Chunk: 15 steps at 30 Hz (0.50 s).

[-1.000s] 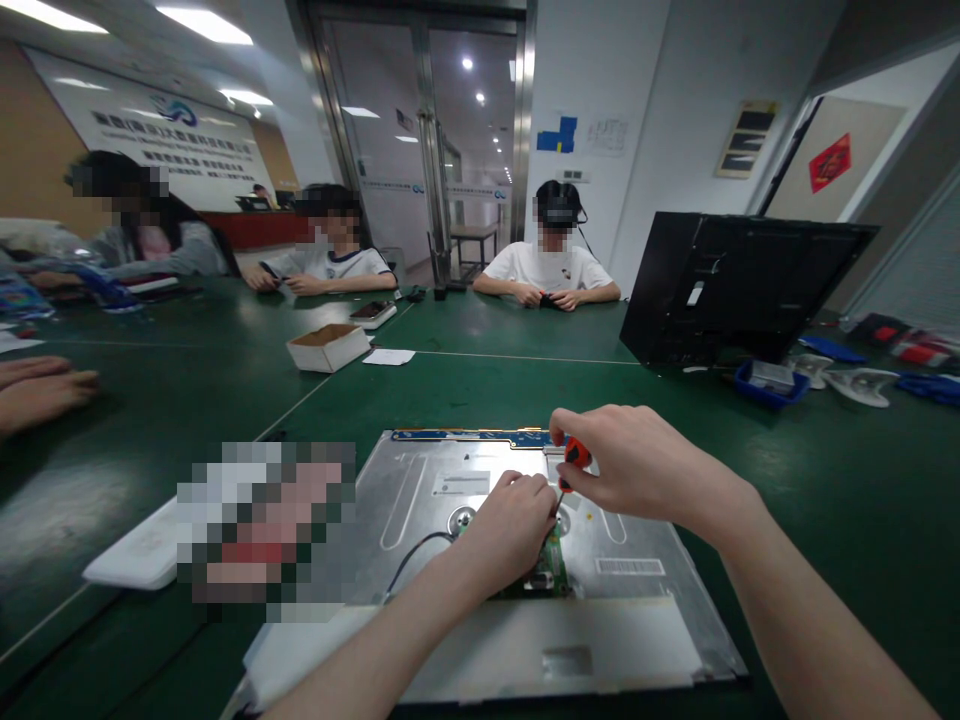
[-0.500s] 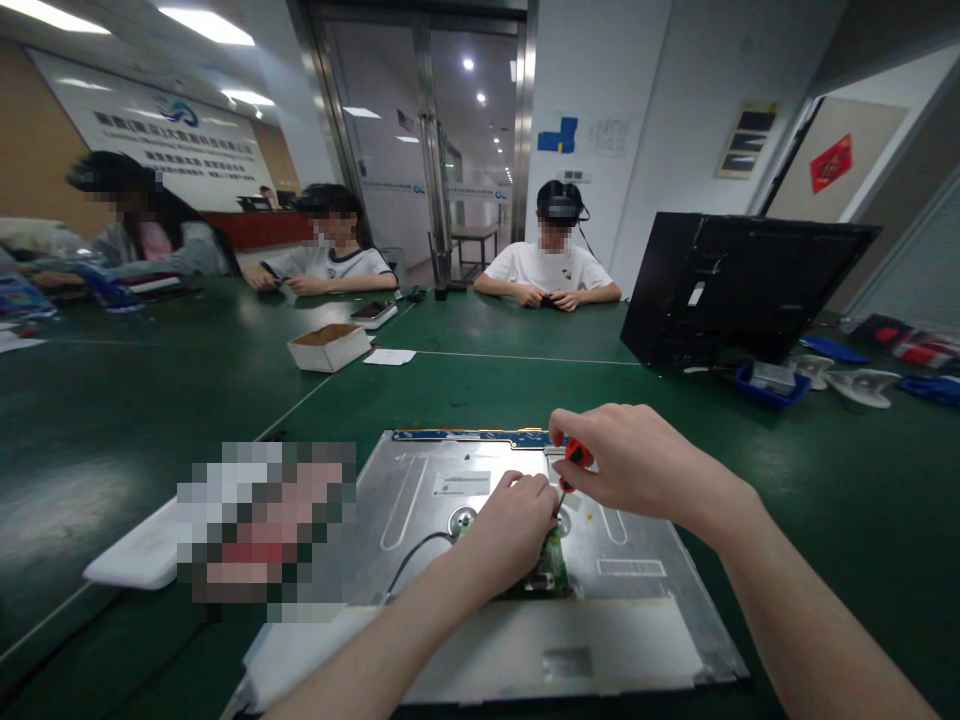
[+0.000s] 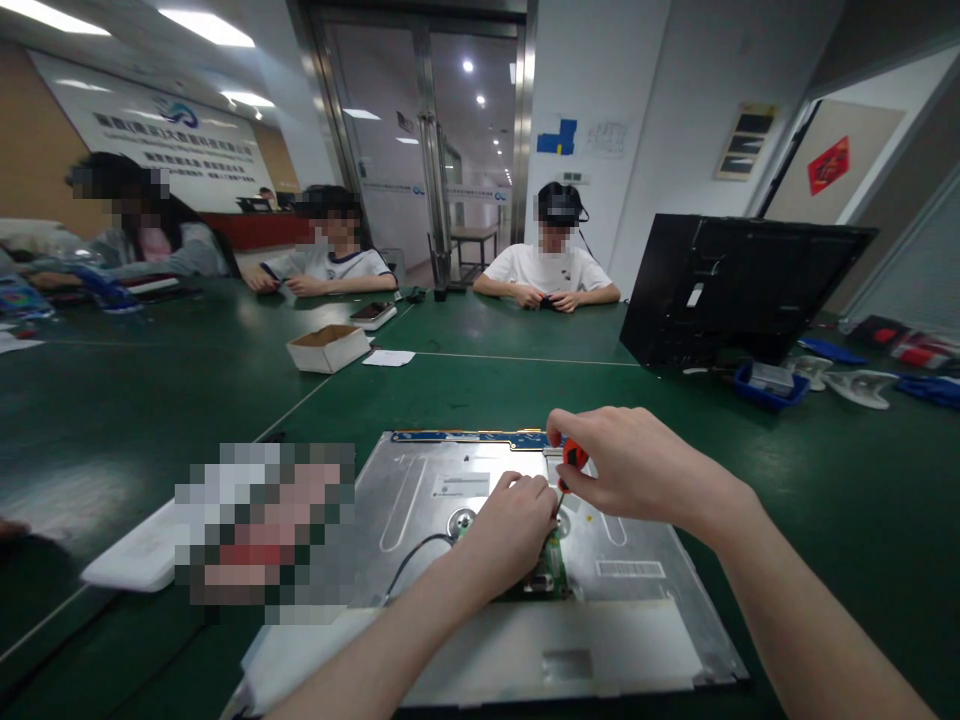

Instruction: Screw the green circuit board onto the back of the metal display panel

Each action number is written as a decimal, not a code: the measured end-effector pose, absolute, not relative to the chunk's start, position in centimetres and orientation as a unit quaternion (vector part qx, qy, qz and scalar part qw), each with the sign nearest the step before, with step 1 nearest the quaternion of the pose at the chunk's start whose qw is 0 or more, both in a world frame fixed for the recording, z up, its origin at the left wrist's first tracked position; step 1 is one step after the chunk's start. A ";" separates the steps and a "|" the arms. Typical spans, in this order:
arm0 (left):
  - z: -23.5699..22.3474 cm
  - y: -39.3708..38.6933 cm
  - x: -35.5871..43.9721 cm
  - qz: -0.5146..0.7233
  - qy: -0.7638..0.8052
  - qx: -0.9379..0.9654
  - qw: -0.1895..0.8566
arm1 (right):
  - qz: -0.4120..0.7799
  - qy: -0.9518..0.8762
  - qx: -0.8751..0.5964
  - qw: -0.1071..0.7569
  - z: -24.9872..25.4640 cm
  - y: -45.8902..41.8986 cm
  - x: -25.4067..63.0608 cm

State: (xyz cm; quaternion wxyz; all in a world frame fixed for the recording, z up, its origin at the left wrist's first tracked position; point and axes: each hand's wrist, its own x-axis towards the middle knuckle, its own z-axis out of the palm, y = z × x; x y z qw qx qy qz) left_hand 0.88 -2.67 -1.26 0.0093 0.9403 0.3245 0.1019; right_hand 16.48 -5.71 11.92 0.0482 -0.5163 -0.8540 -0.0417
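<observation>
Beyond the left grip (image 3: pixel 517 520) and further left, a small white box (image 3: pixel 322 355) sits with its brown inside facing up. Well beyond the right grip (image 3: pixel 630 450), off to its right, a blue tray (image 3: pixel 757 397) holds a pale block (image 3: pixel 772 376).

The right grip is closed at the fingertips around the handle of a red-orange and black screwdriver (image 3: pixel 574 455), whose shaft slants down to the fingers of the left grip. Those fingers are curled over a green circuit board (image 3: pixel 556 572); I cannot tell whether they pinch the shaft or anything else. The board lies on a metal panel (image 3: pixel 645 540), beneath both grips.

Against one second ago, the grips, screwdriver and panel are in almost the same places. At the far left, another person's hands, on view then, are gone from that spot, and only a dim shape shows lower down at the edge.

The panel lies on a green counter (image 3: pixel 487 390). A white slab (image 3: pixel 135 560) is left of the left grip, partly pixelated; a large black housing (image 3: pixel 739 290) stands beyond the right grip, to its right. Across the counter, ahead of both grips, sit three people (image 3: pixel 551 268), with glass doors (image 3: pixel 382 120) behind.
</observation>
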 end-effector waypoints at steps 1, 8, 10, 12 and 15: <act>-1.2 -2.7 0.9 0.101 0.325 0.940 0.009 | -0.052 -0.849 -0.523 0.044 11.9 -5.7 16.4; -1.2 -2.7 0.9 0.096 0.320 0.942 0.010 | -0.052 -0.852 -0.520 0.042 11.8 -5.6 16.5; -1.3 -2.6 0.9 0.102 0.316 0.943 0.014 | -0.046 -0.855 -0.514 0.046 11.8 -5.7 16.6; -1.4 -2.6 0.9 0.106 0.317 0.942 0.014 | -0.052 -0.853 -0.517 0.045 11.7 -5.7 16.6; -1.4 -2.7 0.9 0.104 0.321 0.941 0.009 | -0.065 -0.846 -0.527 0.044 11.7 -5.6 16.5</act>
